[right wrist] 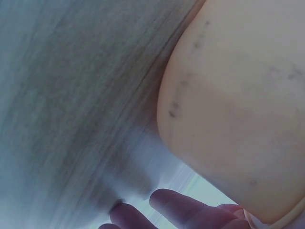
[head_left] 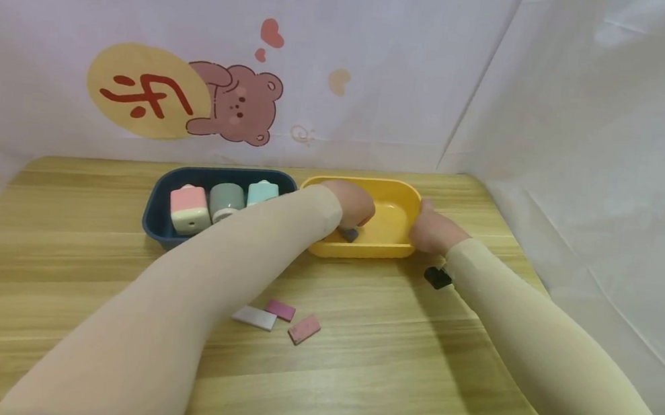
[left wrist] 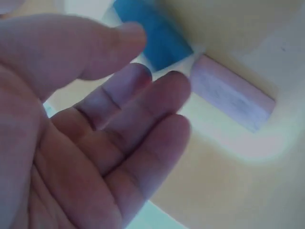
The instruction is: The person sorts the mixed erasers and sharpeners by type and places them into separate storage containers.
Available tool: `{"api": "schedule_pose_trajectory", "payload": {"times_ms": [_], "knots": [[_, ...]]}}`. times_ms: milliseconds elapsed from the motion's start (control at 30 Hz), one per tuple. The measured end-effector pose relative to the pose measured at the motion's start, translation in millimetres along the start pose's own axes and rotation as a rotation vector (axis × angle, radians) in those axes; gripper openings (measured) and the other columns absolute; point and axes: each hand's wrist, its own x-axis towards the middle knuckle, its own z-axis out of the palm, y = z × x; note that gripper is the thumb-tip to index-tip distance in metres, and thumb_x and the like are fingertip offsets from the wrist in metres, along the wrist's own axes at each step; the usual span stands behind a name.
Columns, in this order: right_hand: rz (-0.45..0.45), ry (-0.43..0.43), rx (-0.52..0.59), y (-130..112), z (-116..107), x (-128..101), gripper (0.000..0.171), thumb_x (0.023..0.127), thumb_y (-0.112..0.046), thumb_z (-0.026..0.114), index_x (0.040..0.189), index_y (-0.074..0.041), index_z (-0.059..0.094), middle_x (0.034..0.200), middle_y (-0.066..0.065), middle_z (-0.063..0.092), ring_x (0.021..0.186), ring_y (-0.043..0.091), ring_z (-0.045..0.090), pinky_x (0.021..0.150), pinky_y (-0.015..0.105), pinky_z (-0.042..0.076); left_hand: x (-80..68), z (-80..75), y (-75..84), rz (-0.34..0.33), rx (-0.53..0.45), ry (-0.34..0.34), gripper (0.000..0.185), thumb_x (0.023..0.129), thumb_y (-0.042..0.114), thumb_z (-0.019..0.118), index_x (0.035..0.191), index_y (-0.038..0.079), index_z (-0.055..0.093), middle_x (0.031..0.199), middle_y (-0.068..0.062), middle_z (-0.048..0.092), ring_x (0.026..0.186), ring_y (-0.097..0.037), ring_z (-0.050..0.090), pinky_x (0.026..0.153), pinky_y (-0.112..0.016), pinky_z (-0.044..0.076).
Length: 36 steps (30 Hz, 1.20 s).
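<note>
My left hand point(head_left: 359, 218) reaches into the yellow tray point(head_left: 397, 193), with its fingers low over a small dark blue block point(head_left: 350, 235). In the left wrist view this hand point(left wrist: 143, 100) is spread and relaxed and holds nothing. Just past its fingertips a blue block point(left wrist: 164, 40) and a pale lilac block point(left wrist: 233, 95) lie on the tray floor. My right hand point(head_left: 435, 230) grips the tray's right end, thumb at the rim. In the right wrist view its fingertips point(right wrist: 190, 212) lie beside the tray's outer wall point(right wrist: 238, 105).
A dark blue tray point(head_left: 155, 216) left of the yellow one holds a pink, a grey-green and a light blue box-shaped item. Three flat pieces lie on the wooden table nearer me: white point(head_left: 254, 317), magenta point(head_left: 280, 309), pink point(head_left: 304, 329). White curtains enclose the back and right.
</note>
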Motion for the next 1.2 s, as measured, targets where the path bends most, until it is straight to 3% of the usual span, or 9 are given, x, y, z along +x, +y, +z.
{"api": "schedule_pose_trajectory", "payload": {"times_ms": [200, 333, 500, 600, 733, 933, 1067, 1200], "knots": [[-0.015, 0.014, -0.008, -3, 0, -4, 0.086, 0.09, -0.008, 0.042, 0.157, 0.015, -0.008, 0.124, 0.034, 0.061, 0.106, 0.037, 0.06, 0.1, 0.049, 0.05, 2.6, -1.3, -7.7, -0.019, -0.059, 0.028, 0.032, 0.111, 0.012, 0.045, 0.138, 0.015, 0.06, 0.134, 0.0, 0.064, 0.12, -0.02, 0.06, 0.107, -0.038, 0.048], [-0.023, 0.007, -0.025, -4, 2, -3, 0.086, 0.091, -0.008, 0.042, 0.157, 0.016, -0.009, 0.124, 0.036, 0.062, 0.105, 0.037, 0.061, 0.101, 0.05, 0.05, -4.0, -4.3, -18.7, -0.021, -0.105, 0.103, 0.035, 0.108, 0.014, 0.051, 0.141, 0.018, 0.06, 0.142, 0.001, 0.063, 0.129, -0.02, 0.059, 0.112, -0.038, 0.047], [-0.025, 0.002, -0.046, -4, 3, -1, 0.084, 0.093, -0.009, 0.039, 0.157, 0.016, -0.01, 0.124, 0.035, 0.063, 0.105, 0.037, 0.061, 0.101, 0.05, 0.05, -44.5, -10.7, -22.7, -0.003, -0.153, 0.22, 0.029, 0.105, 0.02, 0.058, 0.133, 0.015, 0.064, 0.132, -0.003, 0.067, 0.116, -0.022, 0.062, 0.106, -0.039, 0.05], [-0.024, -0.003, -0.061, -3, 2, 0, 0.083, 0.094, -0.008, 0.038, 0.157, 0.016, -0.011, 0.116, 0.032, 0.065, 0.1, 0.037, 0.063, 0.092, 0.047, 0.052, -76.7, -6.1, -18.4, 0.022, -0.156, 0.27, 0.022, 0.105, 0.021, 0.061, 0.124, 0.013, 0.068, 0.119, -0.003, 0.07, 0.104, -0.022, 0.064, 0.097, -0.038, 0.053], [-0.024, -0.006, -0.068, -1, 0, 2, 0.086, 0.092, -0.007, 0.04, 0.156, 0.017, -0.012, 0.111, 0.031, 0.065, 0.094, 0.037, 0.064, 0.081, 0.042, 0.052, -118.3, 17.8, -8.2, 0.059, -0.176, 0.271, 0.012, 0.102, 0.024, 0.067, 0.111, 0.017, 0.07, 0.1, 0.001, 0.069, 0.091, -0.02, 0.062, 0.083, -0.035, 0.054], [-0.012, -0.014, -0.044, -2, -2, 1, 0.089, 0.092, -0.009, 0.043, 0.157, 0.015, -0.014, 0.117, 0.032, 0.065, 0.096, 0.036, 0.063, 0.081, 0.04, 0.051, -163.2, 73.0, 9.8, 0.061, -0.13, 0.158, 0.021, 0.096, 0.036, 0.077, 0.11, 0.022, 0.071, 0.091, 0.008, 0.065, 0.082, -0.013, 0.058, 0.077, -0.031, 0.053], [-0.016, -0.013, -0.054, -2, -1, 0, 0.089, 0.092, -0.008, 0.041, 0.158, 0.015, -0.014, 0.121, 0.034, 0.065, 0.098, 0.036, 0.063, 0.086, 0.043, 0.052, -178.5, 109.7, 20.2, 0.097, -0.043, 0.13, 0.023, 0.091, 0.035, 0.081, 0.106, 0.021, 0.072, 0.085, 0.006, 0.06, 0.076, -0.012, 0.053, 0.072, -0.032, 0.052], [-0.029, -0.008, -0.042, -3, 0, 0, 0.088, 0.091, -0.006, 0.041, 0.157, 0.016, -0.012, 0.125, 0.037, 0.063, 0.102, 0.038, 0.061, 0.093, 0.047, 0.051, -182.1, 130.6, 18.0, 0.122, -0.021, 0.195, 0.007, 0.097, 0.019, 0.074, 0.103, 0.019, 0.071, 0.083, 0.006, 0.059, 0.075, -0.012, 0.051, 0.074, -0.032, 0.052]]}}
